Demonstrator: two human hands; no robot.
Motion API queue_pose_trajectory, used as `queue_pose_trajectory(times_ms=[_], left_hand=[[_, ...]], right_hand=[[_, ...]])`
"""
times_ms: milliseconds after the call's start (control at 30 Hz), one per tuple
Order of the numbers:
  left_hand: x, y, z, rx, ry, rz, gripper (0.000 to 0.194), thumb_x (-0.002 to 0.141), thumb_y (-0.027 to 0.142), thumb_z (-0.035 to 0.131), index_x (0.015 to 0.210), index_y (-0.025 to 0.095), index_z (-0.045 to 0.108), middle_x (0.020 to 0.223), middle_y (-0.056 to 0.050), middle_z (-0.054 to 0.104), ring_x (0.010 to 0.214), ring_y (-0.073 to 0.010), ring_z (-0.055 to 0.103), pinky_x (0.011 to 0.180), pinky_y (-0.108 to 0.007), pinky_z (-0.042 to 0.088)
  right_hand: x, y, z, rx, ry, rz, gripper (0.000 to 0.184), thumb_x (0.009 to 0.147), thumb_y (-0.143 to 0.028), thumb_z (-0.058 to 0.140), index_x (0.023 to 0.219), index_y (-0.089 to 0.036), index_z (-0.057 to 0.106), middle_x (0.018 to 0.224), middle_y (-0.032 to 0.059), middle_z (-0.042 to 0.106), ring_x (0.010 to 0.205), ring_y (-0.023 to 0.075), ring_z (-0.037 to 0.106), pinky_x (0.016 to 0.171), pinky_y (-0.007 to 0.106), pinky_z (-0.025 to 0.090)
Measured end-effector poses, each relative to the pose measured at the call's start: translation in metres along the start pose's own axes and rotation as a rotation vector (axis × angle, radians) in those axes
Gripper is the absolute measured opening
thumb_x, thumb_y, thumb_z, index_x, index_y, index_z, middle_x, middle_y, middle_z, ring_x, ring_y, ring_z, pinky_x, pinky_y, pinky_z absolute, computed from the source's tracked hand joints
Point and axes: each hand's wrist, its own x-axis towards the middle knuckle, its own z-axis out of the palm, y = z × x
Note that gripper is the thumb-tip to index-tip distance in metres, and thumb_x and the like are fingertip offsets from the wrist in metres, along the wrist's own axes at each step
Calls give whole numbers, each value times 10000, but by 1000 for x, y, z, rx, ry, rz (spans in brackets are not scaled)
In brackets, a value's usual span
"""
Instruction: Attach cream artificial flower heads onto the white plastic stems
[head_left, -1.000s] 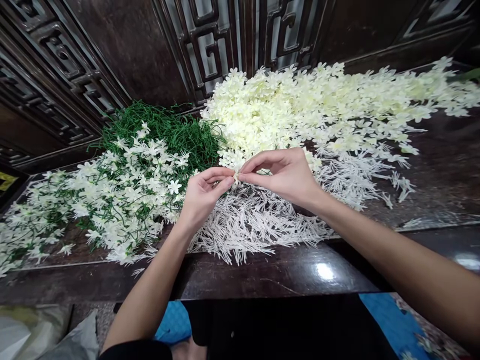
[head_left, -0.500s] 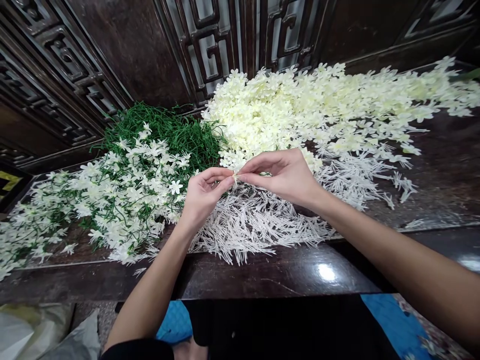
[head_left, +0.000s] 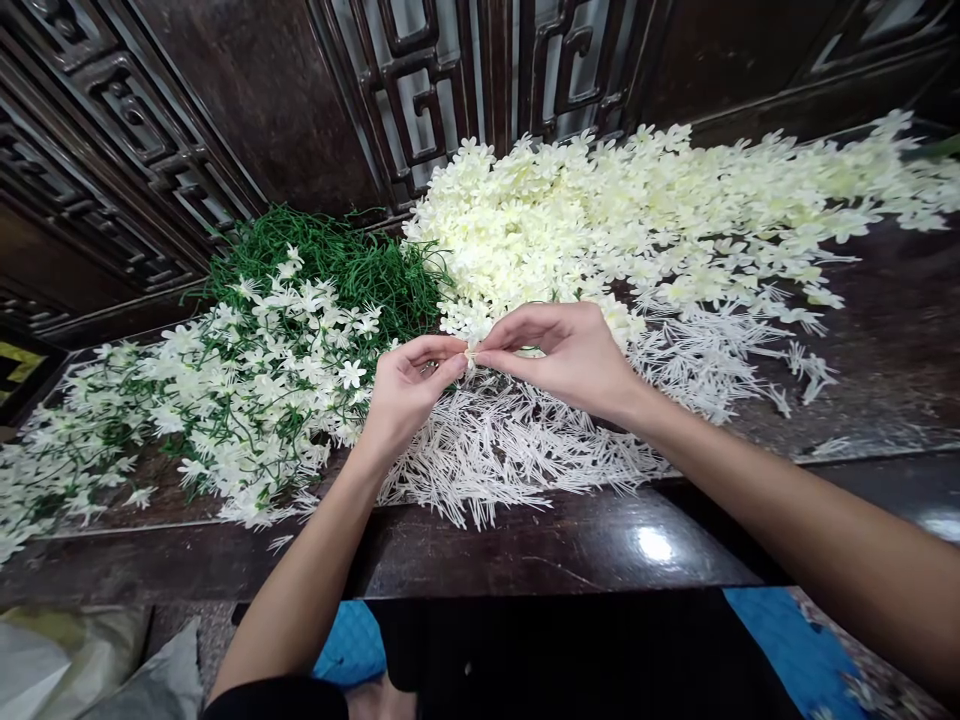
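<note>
Between my fingertips, above the piles, is a small artificial flower [head_left: 471,355], pale and partly hidden. My left hand [head_left: 416,385] pinches it from the left, thumb against forefinger. From the right, my right hand [head_left: 570,350] pinches at the same flower, its fingertips almost touching the left ones. Below both hands spreads a heap of thin white stamen pieces [head_left: 510,450]. Behind them lies a mound of loose cream petals [head_left: 525,220]. Green plastic stems [head_left: 330,260] are bunched at the back left, and white flowers on green stems [head_left: 247,390] lie left of my left hand.
Everything rests on a dark polished wooden bench [head_left: 465,555] with a raised front edge. A carved wooden lattice back [head_left: 420,90] rises behind the piles. Pale bags [head_left: 90,660] sit on the floor at lower left, and blue cloth [head_left: 349,640] shows below the bench.
Both hands stay in nearly the same place, pinching together. The right hand has dipped very slightly, and the little flower shows a bit more clearly between the fingertips.
</note>
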Motion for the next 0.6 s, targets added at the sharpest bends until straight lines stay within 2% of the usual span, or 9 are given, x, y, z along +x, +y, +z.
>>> queue_pose_trajectory(times_ms=[133,267,467,600], left_hand=[[0,1,0,-11,-38,27,100,752,229,736,848,205,734,883,-55,743,829,-170,674,800,-347,559],[1,0,0,-17,-23,27,87,740,228,743,826,213,738,866,-49,746,824,-172,676,802,-352,558],[1,-4,-2,-40,-27,5,108,753,222,731,859,203,740,906,-60,746,831,-166,676,802,-336,555],[1,-2,-2,-17,-39,-9,119,765,225,720,880,203,740,927,-68,745,840,-174,676,785,-340,559]], right_hand=[[1,-2,-1,-44,24,26,51,711,-208,754,749,-209,719,763,16,728,707,173,688,730,362,602],[1,-4,-1,-34,19,39,78,703,-250,763,731,-200,711,749,25,726,699,182,690,723,374,604],[0,0,0,-18,4,-11,47,719,-203,741,738,-183,703,756,32,723,712,176,689,730,361,603],[-1,0,-1,-51,3,13,36,728,-212,734,747,-200,706,768,25,724,720,178,689,728,373,606]])
